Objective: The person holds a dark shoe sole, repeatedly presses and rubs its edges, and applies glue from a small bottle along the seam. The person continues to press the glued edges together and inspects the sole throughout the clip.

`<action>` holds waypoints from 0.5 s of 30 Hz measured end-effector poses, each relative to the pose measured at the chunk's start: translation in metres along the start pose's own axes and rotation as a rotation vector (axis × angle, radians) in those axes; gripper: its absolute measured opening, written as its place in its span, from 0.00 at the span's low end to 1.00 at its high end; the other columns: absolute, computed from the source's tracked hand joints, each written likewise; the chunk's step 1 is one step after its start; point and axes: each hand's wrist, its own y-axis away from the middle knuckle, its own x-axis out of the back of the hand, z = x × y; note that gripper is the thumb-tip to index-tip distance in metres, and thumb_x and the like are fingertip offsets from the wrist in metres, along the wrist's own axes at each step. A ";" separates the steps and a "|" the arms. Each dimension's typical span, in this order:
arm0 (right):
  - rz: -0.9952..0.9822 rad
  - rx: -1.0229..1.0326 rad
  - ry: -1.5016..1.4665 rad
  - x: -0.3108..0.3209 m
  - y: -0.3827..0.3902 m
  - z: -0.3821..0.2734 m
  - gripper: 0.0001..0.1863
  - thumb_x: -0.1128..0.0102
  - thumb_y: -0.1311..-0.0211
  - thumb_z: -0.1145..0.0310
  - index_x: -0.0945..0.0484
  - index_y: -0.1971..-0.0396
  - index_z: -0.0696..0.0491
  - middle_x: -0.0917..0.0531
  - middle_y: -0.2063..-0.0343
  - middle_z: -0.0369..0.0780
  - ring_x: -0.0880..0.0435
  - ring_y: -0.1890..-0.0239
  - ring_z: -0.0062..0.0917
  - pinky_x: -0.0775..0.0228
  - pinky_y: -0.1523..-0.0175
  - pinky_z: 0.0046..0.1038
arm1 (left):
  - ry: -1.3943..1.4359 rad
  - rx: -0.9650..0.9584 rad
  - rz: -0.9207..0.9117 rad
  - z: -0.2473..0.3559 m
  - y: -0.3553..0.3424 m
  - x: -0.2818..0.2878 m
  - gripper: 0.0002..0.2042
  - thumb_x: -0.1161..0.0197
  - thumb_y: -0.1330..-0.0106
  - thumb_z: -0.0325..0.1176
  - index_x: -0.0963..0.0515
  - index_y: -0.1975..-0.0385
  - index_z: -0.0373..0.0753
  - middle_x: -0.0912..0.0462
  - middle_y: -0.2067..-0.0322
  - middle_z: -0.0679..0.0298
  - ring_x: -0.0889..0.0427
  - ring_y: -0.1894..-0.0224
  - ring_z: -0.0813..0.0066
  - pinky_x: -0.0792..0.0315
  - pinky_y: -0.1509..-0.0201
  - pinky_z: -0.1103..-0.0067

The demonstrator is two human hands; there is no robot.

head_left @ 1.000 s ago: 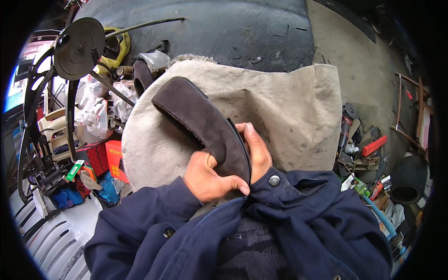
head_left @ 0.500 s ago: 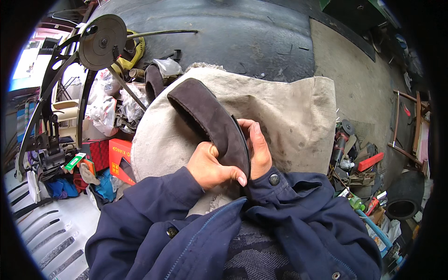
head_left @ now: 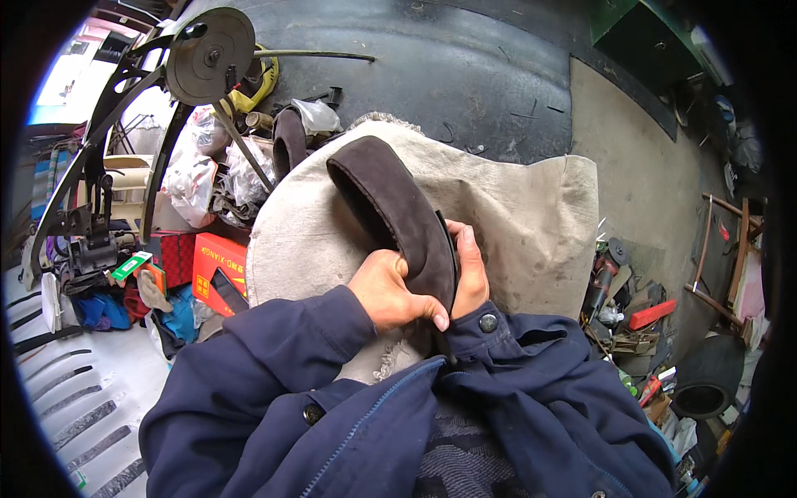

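Observation:
A dark brown suede boot [head_left: 390,187] with a fuzzy edge and a thin black sole along its right side stands tilted over the pale cloth [head_left: 531,207] on my lap. My left hand [head_left: 390,290] grips its near end from the left, fingers curled in and thumb laid across toward the sole. On the other side my right hand [head_left: 471,270] holds the sole edge, its fingertips upright beside it. The boot hides part of the right hand. A second brown piece [head_left: 289,139], apparently matching, lies beyond the cloth's far left edge.
At left stands a black hand-cranked sewing machine [head_left: 212,56] with a large wheel. Near it are plastic bags [head_left: 189,187], a red box [head_left: 217,270] and dark curved strips [head_left: 87,423] on a white surface. An angle grinder [head_left: 603,278] and scraps lie at right.
The whole view has shifted a little, so the surroundings sit slightly differently. Both hands keep the same grip on the boot, and its tilt is nearly unchanged.

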 end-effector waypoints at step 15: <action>0.090 0.178 0.417 0.007 0.006 0.006 0.29 0.67 0.21 0.47 0.25 0.49 0.57 0.16 0.57 0.41 0.18 0.56 0.26 0.26 0.46 0.28 | -0.240 0.094 0.006 -0.013 0.001 0.007 0.18 0.19 0.59 0.30 0.16 0.69 0.29 0.13 0.73 0.56 0.15 0.68 0.74 0.22 0.61 0.77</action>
